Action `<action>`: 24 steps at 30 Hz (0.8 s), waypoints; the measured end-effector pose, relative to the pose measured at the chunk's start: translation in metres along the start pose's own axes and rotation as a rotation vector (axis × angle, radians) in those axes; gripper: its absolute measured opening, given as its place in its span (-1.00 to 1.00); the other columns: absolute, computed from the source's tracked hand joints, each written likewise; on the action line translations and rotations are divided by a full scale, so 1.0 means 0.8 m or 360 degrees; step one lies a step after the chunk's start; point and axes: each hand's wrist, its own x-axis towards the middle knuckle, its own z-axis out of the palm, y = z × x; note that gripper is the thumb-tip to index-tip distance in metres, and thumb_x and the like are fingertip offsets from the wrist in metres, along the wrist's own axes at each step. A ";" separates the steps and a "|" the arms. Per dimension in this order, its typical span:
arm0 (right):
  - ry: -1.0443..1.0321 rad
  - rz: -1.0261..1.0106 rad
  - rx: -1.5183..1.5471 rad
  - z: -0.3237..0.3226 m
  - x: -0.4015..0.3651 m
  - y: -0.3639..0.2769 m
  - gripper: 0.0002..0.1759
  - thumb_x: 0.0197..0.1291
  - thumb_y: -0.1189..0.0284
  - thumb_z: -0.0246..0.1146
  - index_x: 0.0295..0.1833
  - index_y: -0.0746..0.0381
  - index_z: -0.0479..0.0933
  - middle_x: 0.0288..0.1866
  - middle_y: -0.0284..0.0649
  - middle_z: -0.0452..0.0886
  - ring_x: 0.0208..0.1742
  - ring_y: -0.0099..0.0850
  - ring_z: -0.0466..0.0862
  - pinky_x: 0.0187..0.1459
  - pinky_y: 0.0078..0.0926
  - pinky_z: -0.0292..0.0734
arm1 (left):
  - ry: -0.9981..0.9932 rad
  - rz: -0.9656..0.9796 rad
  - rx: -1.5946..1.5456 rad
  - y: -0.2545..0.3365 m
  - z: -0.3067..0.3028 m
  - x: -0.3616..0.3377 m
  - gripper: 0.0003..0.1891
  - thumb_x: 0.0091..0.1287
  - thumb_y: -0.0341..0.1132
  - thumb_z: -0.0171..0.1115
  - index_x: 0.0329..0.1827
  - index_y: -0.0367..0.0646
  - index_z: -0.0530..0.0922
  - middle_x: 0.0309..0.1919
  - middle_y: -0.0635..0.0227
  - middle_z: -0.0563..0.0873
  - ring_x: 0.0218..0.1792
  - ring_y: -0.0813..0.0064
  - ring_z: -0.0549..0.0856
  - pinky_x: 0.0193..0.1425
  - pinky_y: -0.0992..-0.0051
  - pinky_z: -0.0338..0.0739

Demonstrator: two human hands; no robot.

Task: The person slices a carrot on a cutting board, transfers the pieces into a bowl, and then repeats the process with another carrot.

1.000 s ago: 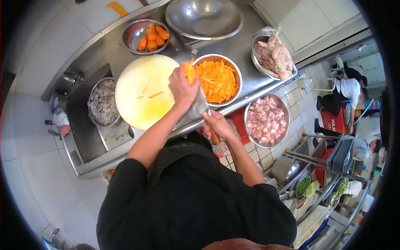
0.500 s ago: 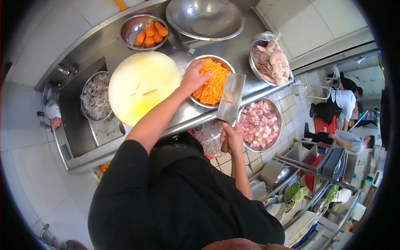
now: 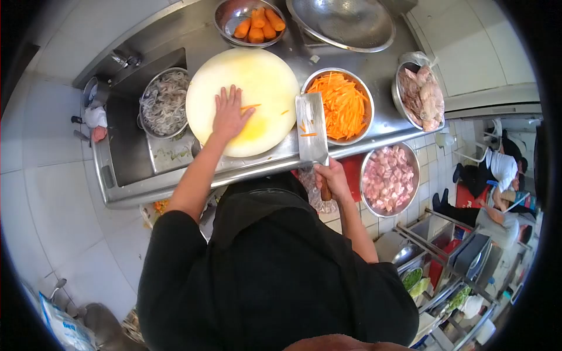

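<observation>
My left hand lies palm down on the round, pale yellow cutting board, fingers stretched out. A carrot strip is beside its palm, and another lies farther right on the board. My right hand is wrapped round the wooden handle of a cleaver. Its broad blade is at the counter's front edge, between the board and a metal bowl, with a few orange carrot bits stuck to it. Shredded carrot fills that bowl.
Peeled carrots sit in a bowl behind the board, beside a large colander. Left, the sink holds a pot of greyish strips. Right are bagged meat and, lower, a basin of cubed meat. People are far right.
My left hand has left the shredded carrot and moved left onto the cutting board. The cleaver has shifted to the carrot bowl's left side, still in my right hand. The view has moved too.
</observation>
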 end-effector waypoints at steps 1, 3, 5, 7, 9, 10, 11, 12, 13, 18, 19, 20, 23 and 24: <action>-0.0004 0.0016 -0.0021 -0.003 0.005 0.003 -0.84 0.43 0.42 0.39 -0.02 0.22 0.56 -0.54 -0.39 0.53 -0.62 -0.54 0.53 -0.56 -0.52 0.46 | 0.0055 0.0026 -0.0075 0.020 0.003 -0.005 -0.18 0.59 0.18 0.10 0.65 -0.35 0.29 0.70 -0.16 0.19 0.72 -0.28 0.05 0.76 -0.20 -0.10; -0.0008 0.0037 -0.0064 -0.012 0.015 0.004 -0.85 0.46 0.42 0.35 -0.01 0.22 0.55 -0.54 -0.39 0.51 -0.64 -0.55 0.51 -0.58 -0.54 0.45 | 0.0009 0.0034 -0.0264 0.053 0.009 -0.016 -0.22 0.59 0.09 0.14 0.61 -0.41 0.30 0.67 -0.23 0.22 0.69 -0.30 0.10 0.76 -0.16 -0.06; -0.0035 0.0092 -0.0088 -0.005 0.014 -0.001 -0.84 0.45 0.41 0.37 -0.02 0.21 0.54 -0.54 -0.38 0.51 -0.64 -0.54 0.51 -0.59 -0.53 0.45 | 0.0053 0.0094 -0.0454 0.075 0.022 -0.029 -0.25 0.59 0.05 0.16 0.59 -0.42 0.32 0.65 -0.23 0.26 0.67 -0.33 0.16 0.75 -0.15 -0.03; -0.0105 0.0136 -0.0073 0.005 0.015 0.000 -0.82 0.44 0.40 0.38 -0.03 0.20 0.53 -0.54 -0.38 0.51 -0.64 -0.53 0.52 -0.60 -0.53 0.45 | 0.0122 0.0042 -0.0622 0.093 0.023 -0.038 -0.30 0.59 -0.05 0.18 0.58 -0.43 0.32 0.62 -0.26 0.29 0.64 -0.33 0.20 0.74 -0.13 0.00; -0.0169 0.0199 -0.0021 0.022 0.023 0.010 -0.80 0.42 0.40 0.40 -0.05 0.20 0.50 -0.54 -0.36 0.52 -0.65 -0.52 0.53 -0.62 -0.49 0.47 | 0.0152 -0.0030 -0.0743 0.106 0.026 -0.042 -0.29 0.59 -0.07 0.18 0.60 -0.44 0.29 0.63 -0.26 0.28 0.65 -0.33 0.20 0.75 -0.12 0.00; -0.0210 0.0221 -0.0014 0.033 0.027 0.013 -0.80 0.42 0.41 0.40 -0.06 0.21 0.50 -0.55 -0.36 0.52 -0.65 -0.51 0.53 -0.62 -0.47 0.47 | 0.0161 -0.0057 -0.0779 0.110 0.027 -0.041 -0.28 0.60 -0.07 0.16 0.62 -0.43 0.26 0.64 -0.26 0.27 0.66 -0.32 0.18 0.75 -0.11 -0.02; -0.0254 0.0241 -0.0007 0.044 0.031 0.015 -0.79 0.41 0.41 0.41 -0.06 0.21 0.49 -0.55 -0.35 0.52 -0.65 -0.51 0.53 -0.63 -0.46 0.47 | 0.0170 -0.0085 -0.0812 0.112 0.028 -0.041 -0.28 0.60 -0.08 0.15 0.64 -0.43 0.23 0.65 -0.27 0.25 0.66 -0.31 0.17 0.76 -0.10 -0.03; -0.0288 0.0262 -0.0023 0.057 0.034 0.015 -0.79 0.41 0.42 0.41 -0.06 0.21 0.49 -0.55 -0.34 0.52 -0.65 -0.50 0.53 -0.64 -0.45 0.48 | 0.0180 -0.0116 -0.0842 0.112 0.030 -0.040 -0.27 0.61 -0.09 0.14 0.66 -0.43 0.20 0.66 -0.27 0.23 0.67 -0.30 0.16 0.76 -0.09 -0.05; -0.0326 0.0282 -0.0042 0.070 0.036 0.013 -0.78 0.40 0.42 0.41 -0.07 0.22 0.48 -0.55 -0.33 0.52 -0.66 -0.49 0.54 -0.65 -0.44 0.48 | 0.0219 -0.0139 -0.0843 0.114 0.031 -0.040 -0.27 0.62 -0.09 0.12 0.67 -0.42 0.18 0.66 -0.27 0.21 0.68 -0.29 0.14 0.77 -0.09 -0.07; -0.0444 0.0180 -0.0209 0.101 0.036 -0.003 -0.80 0.39 0.46 0.37 -0.06 0.27 0.48 -0.55 -0.29 0.55 -0.65 -0.48 0.56 -0.64 -0.43 0.47 | 0.0408 -0.0264 -0.0898 0.115 0.040 -0.033 -0.31 0.70 -0.11 -0.02 0.71 -0.40 0.11 0.70 -0.30 0.12 0.71 -0.27 0.05 0.78 -0.06 -0.14; -0.0441 0.0165 -0.0234 0.101 0.031 -0.010 -0.80 0.39 0.47 0.37 -0.04 0.28 0.48 -0.55 -0.29 0.55 -0.64 -0.48 0.56 -0.64 -0.43 0.47 | 0.0429 -0.0279 -0.0944 0.118 0.038 -0.030 -0.32 0.71 -0.11 -0.04 0.71 -0.39 0.11 0.70 -0.30 0.12 0.71 -0.28 0.05 0.78 -0.06 -0.14; -0.0437 0.0149 -0.0261 0.100 0.026 -0.016 -0.80 0.39 0.48 0.36 -0.03 0.29 0.49 -0.55 -0.29 0.55 -0.64 -0.48 0.57 -0.63 -0.43 0.47 | 0.0450 -0.0248 -0.0985 0.126 0.038 -0.026 -0.36 0.73 -0.13 -0.07 0.70 -0.38 0.15 0.70 -0.28 0.14 0.71 -0.28 0.06 0.79 -0.05 -0.14; -0.0187 0.0017 -0.0262 0.088 0.006 -0.022 -0.80 0.37 0.45 0.34 -0.03 0.30 0.52 -0.54 -0.28 0.57 -0.61 -0.48 0.60 -0.58 -0.46 0.51 | 0.0500 -0.0013 -0.1097 0.175 0.028 0.005 -0.38 0.72 -0.13 -0.06 0.68 -0.38 0.22 0.69 -0.24 0.18 0.72 -0.23 0.09 0.79 -0.01 -0.08; -0.0048 -0.0010 -0.0239 0.085 -0.003 -0.029 -0.80 0.36 0.46 0.33 -0.03 0.31 0.51 -0.54 -0.29 0.57 -0.60 -0.49 0.60 -0.56 -0.47 0.51 | 0.0493 0.0076 -0.1205 0.195 0.031 0.021 -0.40 0.72 -0.14 -0.05 0.66 -0.38 0.26 0.68 -0.22 0.23 0.71 -0.22 0.14 0.78 0.01 -0.05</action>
